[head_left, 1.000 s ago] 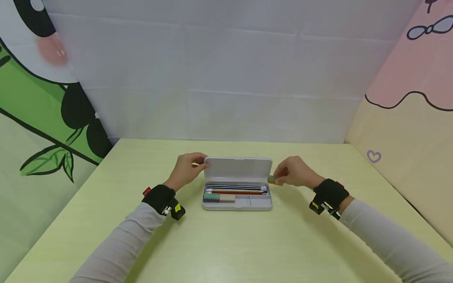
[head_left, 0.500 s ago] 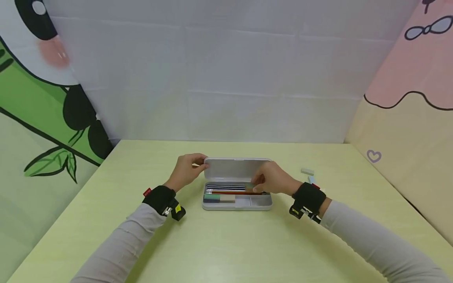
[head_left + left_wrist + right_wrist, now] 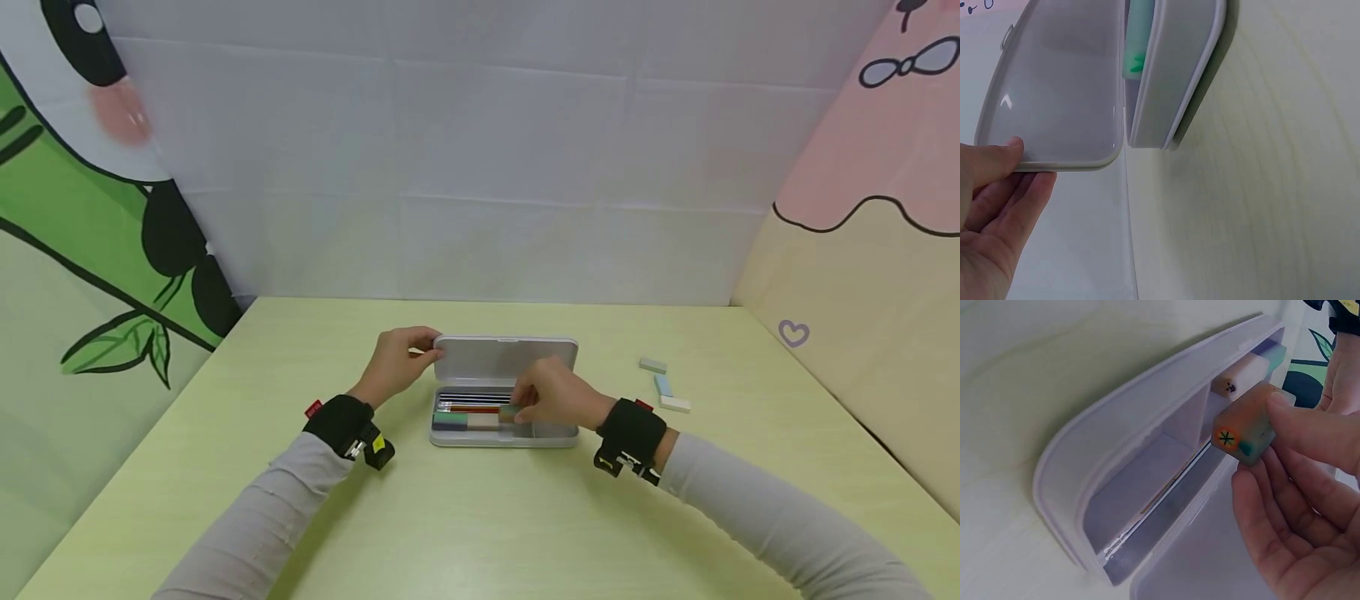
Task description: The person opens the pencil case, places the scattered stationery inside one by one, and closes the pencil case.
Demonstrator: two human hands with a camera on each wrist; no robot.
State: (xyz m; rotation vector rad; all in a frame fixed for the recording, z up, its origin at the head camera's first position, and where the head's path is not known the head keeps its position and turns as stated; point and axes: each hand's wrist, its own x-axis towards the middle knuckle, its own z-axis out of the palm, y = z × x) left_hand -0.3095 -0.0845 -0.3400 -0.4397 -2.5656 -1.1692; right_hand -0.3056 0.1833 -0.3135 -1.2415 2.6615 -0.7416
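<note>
A white pencil case [image 3: 480, 444] lies on the table with its lid [image 3: 480, 358] raised. My left hand [image 3: 397, 362] pinches the lid's left corner between thumb and fingers, as the left wrist view confirms. Between thumb and fingertips of my right hand [image 3: 558, 393] is an orange-and-green eraser [image 3: 1247, 422] with a small fruit print. It is held over the front compartment, beside a pinkish eraser [image 3: 1244, 375]. A green-and-blue eraser [image 3: 450, 421] lies at that compartment's left end. Pencils [image 3: 468, 397] lie along the back, partly hidden by the right hand.
To the right of the case lie a greenish block [image 3: 652, 365], a light blue block [image 3: 663, 385] and a whitish block [image 3: 675, 404], like erasers. A white cloth wall [image 3: 487, 208] stands behind the table [image 3: 480, 525], with printed panels on both sides.
My right hand has carried the eraser leftward from beside the case to over its front compartment, uncovering the loose blocks at the right. The left hand stays on the lid.
</note>
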